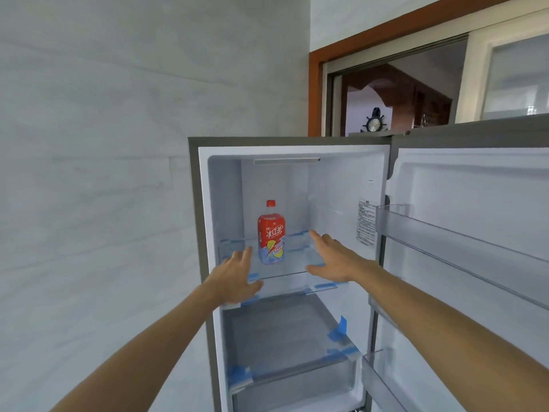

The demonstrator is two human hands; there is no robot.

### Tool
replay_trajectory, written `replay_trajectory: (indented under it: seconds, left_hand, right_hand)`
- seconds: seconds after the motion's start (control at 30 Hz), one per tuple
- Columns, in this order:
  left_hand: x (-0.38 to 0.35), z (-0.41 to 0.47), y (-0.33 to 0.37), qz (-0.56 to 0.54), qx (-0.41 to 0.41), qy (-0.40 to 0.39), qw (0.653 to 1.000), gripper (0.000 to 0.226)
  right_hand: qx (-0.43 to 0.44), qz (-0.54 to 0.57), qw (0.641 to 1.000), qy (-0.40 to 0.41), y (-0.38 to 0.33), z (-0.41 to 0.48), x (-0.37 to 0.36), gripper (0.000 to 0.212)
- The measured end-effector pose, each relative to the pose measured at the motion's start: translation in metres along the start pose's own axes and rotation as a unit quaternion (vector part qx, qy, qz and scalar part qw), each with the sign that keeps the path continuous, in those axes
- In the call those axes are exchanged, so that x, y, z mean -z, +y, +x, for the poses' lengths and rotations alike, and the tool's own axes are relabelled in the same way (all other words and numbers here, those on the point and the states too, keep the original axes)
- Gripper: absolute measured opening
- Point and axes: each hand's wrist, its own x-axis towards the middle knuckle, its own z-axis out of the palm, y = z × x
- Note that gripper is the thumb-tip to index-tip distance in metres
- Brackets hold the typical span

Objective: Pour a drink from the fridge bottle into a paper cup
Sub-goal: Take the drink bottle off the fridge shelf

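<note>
From the bottom of the frame our two bare forearms reach up toward the centre. Both hands are spread with straight fingers and hold nothing. Our left hand point(237, 278) is at the front lip of the glass shelf point(297, 255), just left of and below the bottle, while our right hand point(332, 260) hovers over the shelf's right half, apart from the bottle. Between them, mid-frame, the bottle point(271, 233) stands upright on that shelf toward its left side, its red cap point(271, 203) on; no paper cup is in view. The label hides the fill. If it is full, we judge it fairly heavy for one hand, with a plastic wall that gives a little under a squeeze and may be cold and slick. A wrap around the labelled mid-body looks safer than the narrow neck, with the other hand ready under the base. There is open room on both sides of the bottle, and the fridge point(194, 203) ceiling is well above the cap. The open door point(475, 179) with its clear bin point(445, 233) fills the right of the frame, well apart from the way out. The shelf's front edge and its blue tape point(252, 276) are what we must clear, so we should lift before drawing back. Beyond the fridge top, at upper right, a wood-framed doorway point(386, 93) shows.
</note>
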Motion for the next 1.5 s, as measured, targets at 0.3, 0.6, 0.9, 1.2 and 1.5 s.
replay_trajectory:
  seconds: [0.3, 0.6, 0.9, 1.2, 1.5]
  left_hand:
    - [-0.013, 0.041, 0.016, 0.0, 0.037, -0.007, 0.999, 0.092]
    - [-0.035, 0.08, 0.01, -0.02, 0.073, -0.018, 0.997, 0.09]
    - [-0.047, 0.131, -0.003, -0.067, 0.053, 0.01, 0.996, 0.08]
    - [-0.063, 0.19, -0.039, -0.163, 0.079, 0.01, 0.983, 0.084]
    - [-0.099, 0.23, -0.056, -0.217, 0.112, -0.004, 0.97, 0.085]
  right_hand:
    - [0.024, 0.022, 0.999, -0.021, 0.046, 0.032, -0.02, 0.089]
    - [0.033, 0.056, 0.998, -0.026, 0.074, 0.061, -0.035, 0.085]
    - [0.018, 0.079, 0.996, -0.024, 0.089, 0.108, -0.047, 0.084]
    - [0.024, 0.158, 0.987, -0.006, 0.071, 0.188, -0.057, 0.086]
    - [0.026, 0.301, 0.953, -0.022, 0.049, 0.273, -0.058, 0.096]
